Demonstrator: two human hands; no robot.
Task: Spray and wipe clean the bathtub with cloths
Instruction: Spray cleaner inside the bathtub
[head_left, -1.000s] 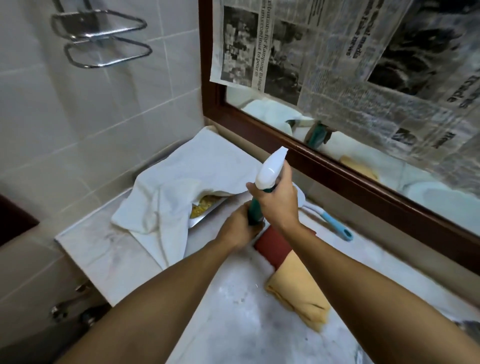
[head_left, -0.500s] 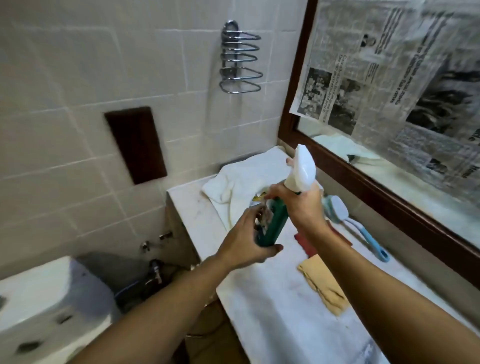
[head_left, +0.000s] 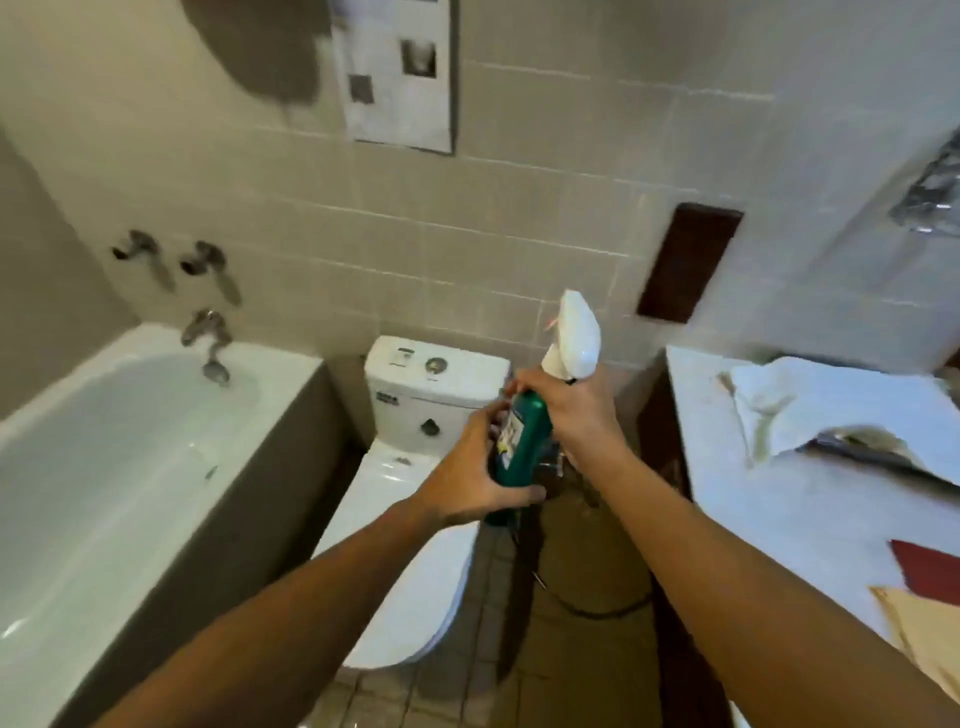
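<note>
Green spray bottle (head_left: 521, 441) is held above toilet (head_left: 410, 551): body wrapped by left grip (head_left: 467, 480), neck clasped by right grip (head_left: 577, 413). Bathtub (head_left: 270, 354) seen at left.

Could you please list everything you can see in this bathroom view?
bathtub: one, white, left
tap handles: two, metal, wall above bathtub
spout: one, metal, over bathtub's far end
toilet: one, white, centre, lid down
newspaper: one sheet, grey, wall at top
recess: one, dark brown, wall right of toilet
rack: one, metal, upper right, blurred
counter: one, white, right
towel: one, white, on counter
red cloth: one, on counter at right edge
yellow cloth: one, on counter, nearer than red cloth
spray bottle: one, green with white head, held above toilet
left hand: one, grips spray bottle's body
right hand: one, grips spray bottle's neck
</note>
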